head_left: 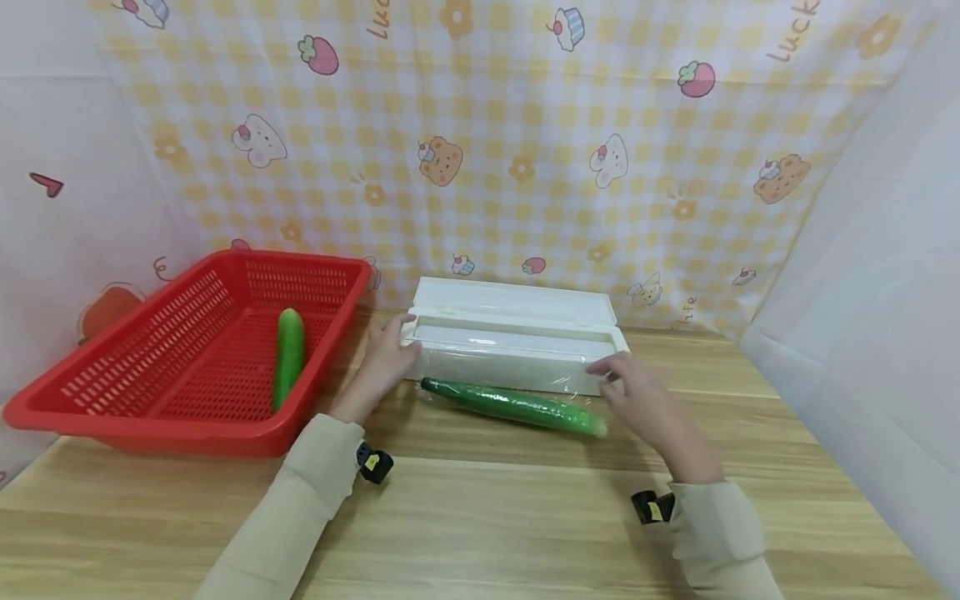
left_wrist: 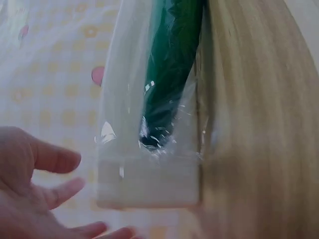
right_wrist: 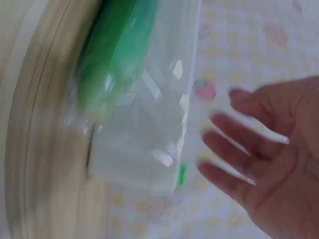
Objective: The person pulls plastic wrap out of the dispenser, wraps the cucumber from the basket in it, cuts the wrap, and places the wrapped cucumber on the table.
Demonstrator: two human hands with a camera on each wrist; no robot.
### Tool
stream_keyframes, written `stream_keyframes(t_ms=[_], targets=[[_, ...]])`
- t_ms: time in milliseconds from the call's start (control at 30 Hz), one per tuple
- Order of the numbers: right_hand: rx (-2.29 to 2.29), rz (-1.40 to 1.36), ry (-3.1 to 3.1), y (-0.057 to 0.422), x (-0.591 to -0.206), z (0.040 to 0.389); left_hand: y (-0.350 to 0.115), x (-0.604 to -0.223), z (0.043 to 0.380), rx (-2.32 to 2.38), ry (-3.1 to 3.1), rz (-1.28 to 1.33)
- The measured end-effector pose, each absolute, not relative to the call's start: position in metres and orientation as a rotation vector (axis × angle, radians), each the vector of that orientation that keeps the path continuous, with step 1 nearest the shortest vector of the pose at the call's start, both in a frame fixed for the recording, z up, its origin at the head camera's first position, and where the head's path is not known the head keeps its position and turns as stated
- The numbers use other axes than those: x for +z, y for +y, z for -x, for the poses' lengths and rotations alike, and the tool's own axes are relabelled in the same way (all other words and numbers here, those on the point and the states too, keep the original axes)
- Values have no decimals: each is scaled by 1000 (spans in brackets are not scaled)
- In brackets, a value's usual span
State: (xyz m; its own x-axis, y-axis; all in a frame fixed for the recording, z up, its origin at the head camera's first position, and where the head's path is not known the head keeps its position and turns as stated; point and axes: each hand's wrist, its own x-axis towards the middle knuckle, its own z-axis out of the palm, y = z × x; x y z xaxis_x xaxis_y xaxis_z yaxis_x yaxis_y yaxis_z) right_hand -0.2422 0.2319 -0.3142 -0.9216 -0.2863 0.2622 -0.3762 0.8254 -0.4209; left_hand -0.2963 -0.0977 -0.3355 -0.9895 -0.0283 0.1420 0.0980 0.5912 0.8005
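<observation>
A cucumber [head_left: 517,406] covered in clear cling film [left_wrist: 154,149] lies on the table along the front of a white cling film dispenser box [head_left: 487,367]. The lid [head_left: 517,302] of the box is raised, and film drapes from the box down over its front wall. My left hand [head_left: 386,358] is at the box's left end, fingers loosely spread and apart from the film in the left wrist view. Beside the right end is my right hand [head_left: 637,396]; its fingers are slightly bent, with nothing between them in the right wrist view.
On the left stands a red plastic basket [head_left: 217,429] with another cucumber [head_left: 288,354] inside. A yellow checked cloth [head_left: 517,208] hangs behind the box. The wooden table [head_left: 487,525] extends in front of the wrapped cucumber, and a white cloth wall [head_left: 862,250] borders the right side.
</observation>
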Motion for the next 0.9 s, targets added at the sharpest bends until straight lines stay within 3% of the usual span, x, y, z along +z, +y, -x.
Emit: stream_keyframes(t_ms=[133, 400, 900], targets=[[624, -675, -2909, 211, -318, 240, -79, -324, 281, -1074, -2614, 148], [459, -731, -2932, 194, -337, 240, -37, -338, 257, -480, -2776, 886], [386, -776, -2903, 195, -346, 241, -33, -350, 253, -257, -2751, 962]])
